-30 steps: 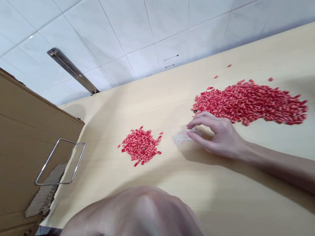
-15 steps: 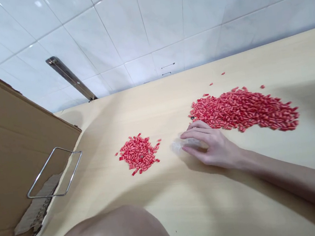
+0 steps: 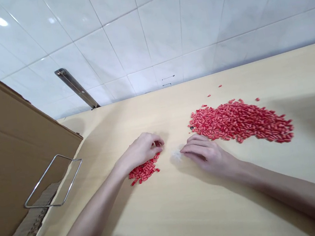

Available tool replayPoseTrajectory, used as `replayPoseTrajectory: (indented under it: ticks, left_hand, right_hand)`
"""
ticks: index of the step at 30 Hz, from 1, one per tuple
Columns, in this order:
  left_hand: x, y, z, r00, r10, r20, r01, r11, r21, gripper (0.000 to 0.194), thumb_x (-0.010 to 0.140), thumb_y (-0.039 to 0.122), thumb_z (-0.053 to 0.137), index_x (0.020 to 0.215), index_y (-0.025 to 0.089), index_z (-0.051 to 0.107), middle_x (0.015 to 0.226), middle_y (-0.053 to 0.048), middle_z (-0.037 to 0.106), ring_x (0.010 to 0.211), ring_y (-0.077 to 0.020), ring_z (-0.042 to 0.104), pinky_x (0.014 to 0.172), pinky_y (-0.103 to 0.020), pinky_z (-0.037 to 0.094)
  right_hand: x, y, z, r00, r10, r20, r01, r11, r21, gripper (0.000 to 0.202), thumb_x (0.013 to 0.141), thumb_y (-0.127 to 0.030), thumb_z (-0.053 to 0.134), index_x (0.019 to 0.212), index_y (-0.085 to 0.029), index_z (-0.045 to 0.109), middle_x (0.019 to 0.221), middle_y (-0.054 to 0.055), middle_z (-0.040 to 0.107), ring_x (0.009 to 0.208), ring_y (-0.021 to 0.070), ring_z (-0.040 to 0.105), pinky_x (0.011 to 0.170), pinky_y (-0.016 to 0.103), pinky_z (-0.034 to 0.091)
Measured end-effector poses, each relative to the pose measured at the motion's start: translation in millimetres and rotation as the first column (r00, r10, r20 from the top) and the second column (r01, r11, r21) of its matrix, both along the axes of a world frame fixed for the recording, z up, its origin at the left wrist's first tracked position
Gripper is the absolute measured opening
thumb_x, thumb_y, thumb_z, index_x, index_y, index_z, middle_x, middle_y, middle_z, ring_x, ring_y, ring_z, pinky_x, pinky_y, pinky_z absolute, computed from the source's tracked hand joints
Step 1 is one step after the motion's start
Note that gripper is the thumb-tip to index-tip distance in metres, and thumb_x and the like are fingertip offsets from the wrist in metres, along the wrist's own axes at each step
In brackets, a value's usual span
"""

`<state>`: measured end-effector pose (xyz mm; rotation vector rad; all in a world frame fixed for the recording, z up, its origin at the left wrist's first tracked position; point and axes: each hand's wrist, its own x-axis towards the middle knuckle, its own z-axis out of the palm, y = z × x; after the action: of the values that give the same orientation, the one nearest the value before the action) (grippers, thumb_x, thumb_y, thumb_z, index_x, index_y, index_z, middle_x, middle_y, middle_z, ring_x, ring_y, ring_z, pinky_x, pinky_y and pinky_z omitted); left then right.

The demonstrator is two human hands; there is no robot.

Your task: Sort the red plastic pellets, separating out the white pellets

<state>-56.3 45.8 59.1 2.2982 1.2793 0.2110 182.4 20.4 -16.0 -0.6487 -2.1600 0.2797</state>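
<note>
My left hand [image 3: 145, 147] lies over the far side of a small pile of short red plastic pieces [image 3: 144, 172]. Its thumb and fingers curl round red pieces at the pile's right edge; the palm is hidden. My right hand [image 3: 206, 153] is closed, fingertips pinched on a crumpled, see-through bit of plastic, seemingly a small bag [image 3: 176, 154], on the table between the piles. Just beyond the right hand spreads a much larger heap of the same red pieces [image 3: 243, 121]. A small black piece [image 3: 192, 128] sits at its left edge.
A cardboard box [image 3: 17, 141] stands at the left, with a metal wire handle [image 3: 53, 181] by its edge. Behind the wooden table [image 3: 188, 215] rises a white tiled wall [image 3: 159, 28] with a metal bar [image 3: 77, 88]. Stray red pieces [image 3: 220, 85] lie beyond the large heap.
My left arm has swung forward from the lower edge, bringing the hand onto the small pile. My right hand's fingers have drawn together on the clear plastic. The view has tilted slightly.
</note>
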Motion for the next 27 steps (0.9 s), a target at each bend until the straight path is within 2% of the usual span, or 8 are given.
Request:
replayPoseTrajectory:
  ticks: [3,6,9,11,13,16,20,27]
  left_hand:
    - [0,-1,-1.6,0.999,-0.033,-0.006,0.033,0.999,-0.035,0.019,0.088,0.019,0.052,0.090,0.018,0.071,0.084,-0.004,0.072,0.074,-0.0170,0.064,0.071,-0.030,0.048]
    - [3,-2,0.7,1.000,-0.012,-0.005,0.013,0.999,0.048,0.022,0.090,0.016,0.049,0.096,0.018,0.070,0.093,-0.007,0.071,0.085,-0.0199,0.064,0.078,-0.032,0.048]
    - [16,-10,0.1,0.977,0.038,0.208,-0.073,0.984,0.161,0.023,0.093,0.017,0.048,0.103,0.019,0.069,0.102,-0.008,0.067,0.094,-0.0198,0.063,0.084,-0.033,0.049]
    - [32,-21,-5.7,0.871,0.102,0.480,-0.198,0.968,0.154,0.021,0.093,0.018,0.050,0.101,0.019,0.070,0.098,-0.007,0.065,0.085,-0.0161,0.063,0.078,-0.029,0.051]
    - [50,-35,-16.2,0.676,0.156,0.720,-0.322,0.942,0.098,0.017,0.092,0.019,0.056,0.100,0.018,0.071,0.097,-0.007,0.062,0.082,-0.0148,0.063,0.073,-0.027,0.053]
    - [68,-54,-35.6,0.463,0.149,0.874,-0.367,0.929,0.036,0.024,0.088,0.019,0.063,0.110,0.022,0.070,0.104,-0.008,0.057,0.087,-0.0144,0.063,0.074,-0.027,0.055]
    - [70,-57,-52.4,0.417,0.178,0.891,-0.410,0.912,0.009,0.015,0.082,0.019,0.070,0.096,0.022,0.075,0.099,-0.006,0.058,0.085,-0.0133,0.061,0.070,-0.024,0.052]
    - [66,-39,-53.3,0.160,0.404,0.901,-0.402,0.860,-0.315,0.014,0.074,0.017,0.077,0.081,0.016,0.065,0.076,0.000,0.061,0.071,-0.0098,0.058,0.067,-0.021,0.048]
  right_hand:
    - [0,-1,1.0,0.999,0.022,-0.024,-0.023,1.000,-0.013,0.016,0.089,-0.007,0.057,0.096,-0.017,0.067,0.088,0.008,0.072,0.085,0.0212,0.063,0.075,0.038,0.056]
    - [1,-3,3.3,0.998,0.023,-0.065,-0.025,0.999,-0.025,0.016,0.090,-0.005,0.056,0.095,-0.017,0.066,0.090,0.008,0.069,0.086,0.0196,0.063,0.075,0.035,0.055]
    - [3,-4,5.4,0.994,-0.010,-0.106,0.004,0.998,-0.056,0.017,0.090,-0.004,0.055,0.096,-0.017,0.064,0.092,0.008,0.066,0.086,0.0171,0.063,0.075,0.031,0.054]
    - [3,-4,6.1,0.992,-0.039,-0.121,0.030,0.996,-0.080,0.017,0.090,-0.004,0.055,0.097,-0.017,0.063,0.093,0.007,0.066,0.086,0.0163,0.064,0.076,0.029,0.054]
    - [4,-4,6.1,0.990,-0.060,-0.124,0.049,0.995,-0.091,0.016,0.089,-0.004,0.056,0.097,-0.017,0.062,0.092,0.007,0.067,0.085,0.0160,0.065,0.076,0.029,0.054]
    - [4,-4,5.0,0.988,-0.090,-0.122,0.082,0.994,-0.071,0.015,0.088,-0.006,0.059,0.097,-0.017,0.063,0.093,0.008,0.068,0.086,0.0166,0.067,0.076,0.027,0.056]
    - [3,-3,4.0,0.985,-0.124,-0.123,0.121,0.992,-0.031,0.013,0.086,-0.007,0.063,0.095,-0.015,0.068,0.098,0.011,0.069,0.088,0.0180,0.069,0.076,0.027,0.058]
    - [2,-2,10.6,0.988,-0.089,-0.123,0.082,0.995,-0.059,0.017,0.087,-0.008,0.060,0.083,-0.016,0.075,0.094,0.013,0.069,0.077,0.0171,0.072,0.062,0.025,0.059]
